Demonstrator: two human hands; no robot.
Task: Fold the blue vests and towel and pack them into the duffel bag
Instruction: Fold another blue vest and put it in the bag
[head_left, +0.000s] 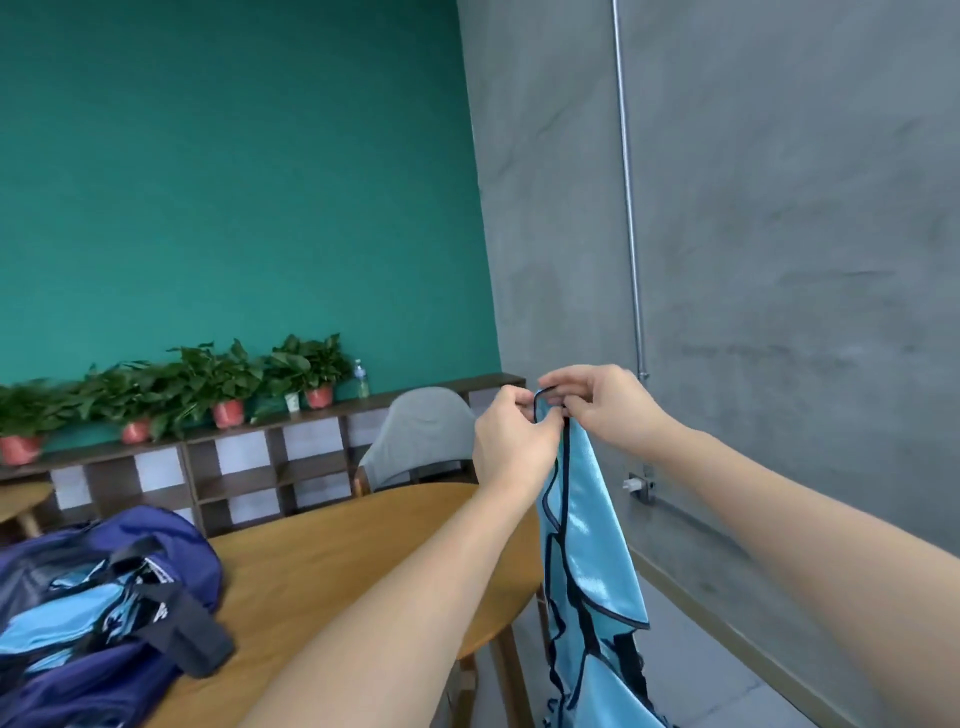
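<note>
A light blue vest (587, 551) with dark trim hangs in the air past the right end of the wooden table (332, 566). My left hand (511, 441) and my right hand (602, 405) both pinch its top edge, close together, at chest height. The navy duffel bag (104, 597) lies open on the table at the lower left. Folded light blue fabric (62, 618) lies inside it, and a dark strap (182, 623) crosses its opening. The vest's lower part runs out of the frame.
A grey chair (421, 441) stands behind the table. A low shelf unit (234, 467) with potted plants (223, 384) and a water bottle (361, 378) lines the green wall. A grey concrete wall with a metal conduit (628, 208) and a socket (639, 486) is on the right.
</note>
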